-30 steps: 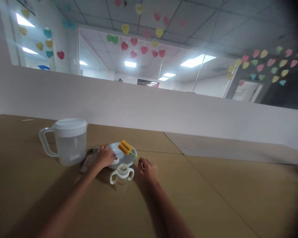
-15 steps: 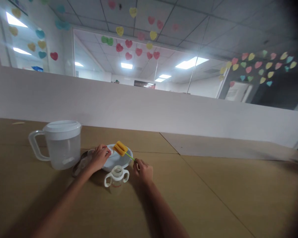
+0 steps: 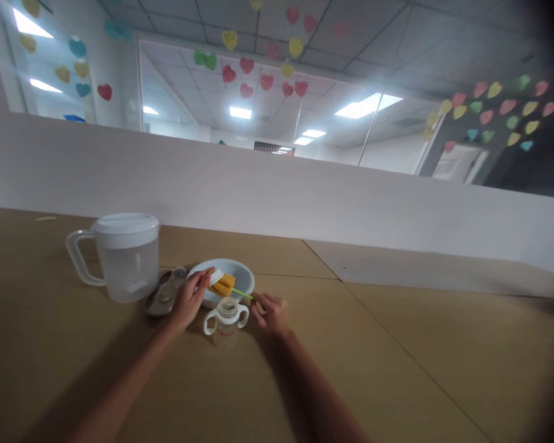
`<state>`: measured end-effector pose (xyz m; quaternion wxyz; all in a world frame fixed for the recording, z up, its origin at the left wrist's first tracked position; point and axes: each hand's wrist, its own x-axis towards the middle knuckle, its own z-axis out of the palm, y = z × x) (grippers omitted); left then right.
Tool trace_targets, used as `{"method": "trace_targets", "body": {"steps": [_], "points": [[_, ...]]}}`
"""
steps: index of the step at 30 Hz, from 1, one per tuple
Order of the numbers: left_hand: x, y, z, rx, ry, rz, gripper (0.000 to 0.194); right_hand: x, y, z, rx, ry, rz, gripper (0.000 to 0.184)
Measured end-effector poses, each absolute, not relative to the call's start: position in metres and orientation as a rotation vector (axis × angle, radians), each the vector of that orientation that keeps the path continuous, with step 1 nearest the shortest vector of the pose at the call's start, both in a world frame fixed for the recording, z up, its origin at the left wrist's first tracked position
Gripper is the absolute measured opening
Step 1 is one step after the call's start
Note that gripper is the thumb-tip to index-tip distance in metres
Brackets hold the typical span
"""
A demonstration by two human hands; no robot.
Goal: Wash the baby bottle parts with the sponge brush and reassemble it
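Observation:
Between the fingers of my left hand (image 3: 190,300) is a small white ring-shaped bottle cap (image 3: 216,277), tilted over the bowl. My right hand (image 3: 272,312) is closed around the thin green handle of a bottle brush with a yellow sponge head (image 3: 223,287). The sponge meets the cap, partly hidden by it; I cannot tell how far inside it reaches. Below both is a white bowl (image 3: 244,274). In front of the bowl stands a clear baby bottle (image 3: 226,315), upright and uncapped, with two white side handles.
A lidded clear plastic pitcher (image 3: 132,271) holding liquid stands on the left. Beside it, a dark oval tray (image 3: 153,309) carries clear parts, including a dome-shaped cover (image 3: 179,274). A low white wall (image 3: 240,191) with glass above runs behind the brown tabletop (image 3: 397,381).
My left hand has lifted the white cap against the sponge. The sponge head has dipped lower, its handle now flatter. The view has shifted slightly.

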<state>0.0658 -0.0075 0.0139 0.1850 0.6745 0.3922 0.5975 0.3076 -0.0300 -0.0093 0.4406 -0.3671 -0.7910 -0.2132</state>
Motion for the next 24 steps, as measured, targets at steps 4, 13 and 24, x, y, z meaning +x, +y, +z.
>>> {"method": "trace_targets", "body": {"steps": [4, 13, 24], "points": [[0.066, -0.013, 0.017, 2.018, 1.135, 1.686, 0.051, 0.306, -0.030, -0.012, -0.958, -1.929, -0.427, 0.023], [0.043, -0.013, 0.020, 2.230, 1.785, 1.695, 0.043, 0.304, -0.028, -0.008, -1.300, -1.771, -0.312, 0.030], [0.000, -0.006, 0.011, 2.329, 2.514, 0.785, 0.042, 0.306, -0.026, -0.012, -1.372, -1.796, -0.332, 0.031]]}}
